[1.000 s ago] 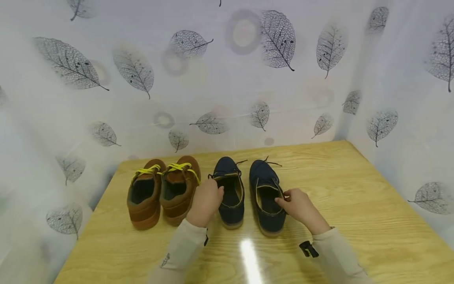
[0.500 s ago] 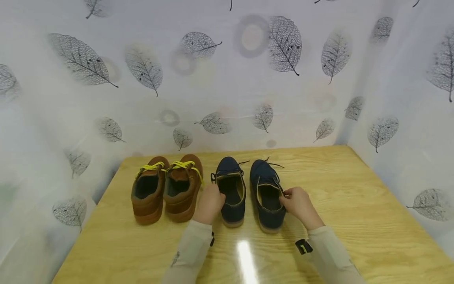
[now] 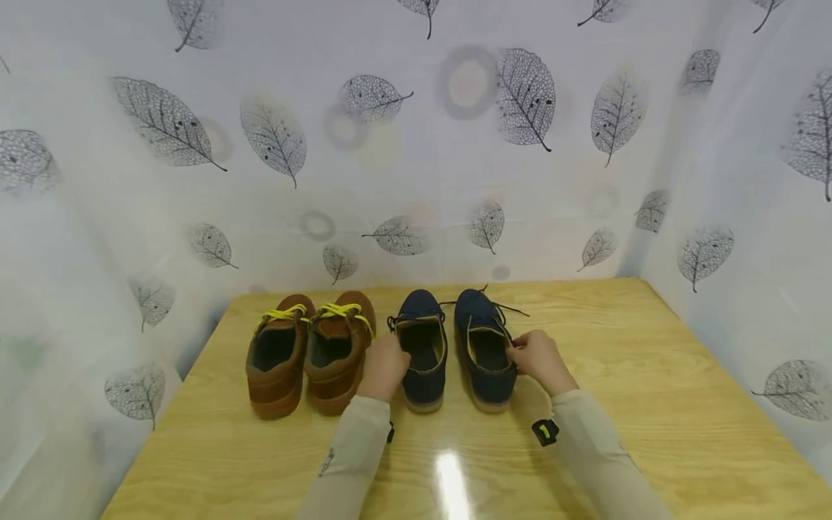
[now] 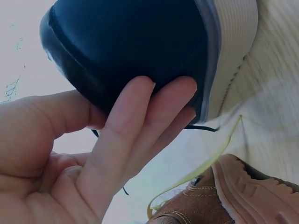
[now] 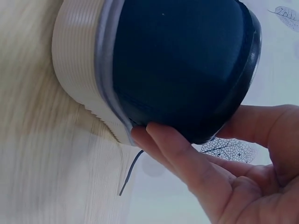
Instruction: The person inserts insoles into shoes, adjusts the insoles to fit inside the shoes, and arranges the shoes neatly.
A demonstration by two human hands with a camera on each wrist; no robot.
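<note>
Two navy lace-up shoes stand side by side on the wooden table, toes toward the back. My left hand [image 3: 385, 365] pinches the left side wall of the left navy shoe [image 3: 425, 390], thumb inside the opening and fingers [image 4: 135, 100] along the outside. The right navy shoe [image 3: 492, 386] has its right side wall pinched by my right hand [image 3: 541, 359], whose fingers [image 5: 170, 140] lie against the outer side in the right wrist view. Both soles sit at the tabletop, and a dark lace [image 5: 131, 172] trails beyond the right shoe.
A pair of brown shoes with yellow laces stands to the left: the outer brown shoe [image 3: 276, 393] and the inner brown shoe [image 3: 328, 383], close by my left hand. Behind the wooden table [image 3: 650, 404] hangs a white leaf-patterned curtain [image 3: 442, 173], which also runs along both sides.
My right hand has shifted the right navy shoe slightly left and straightened it, closer in line with the left one. The left hand keeps its hold. The head view has tilted a little.
</note>
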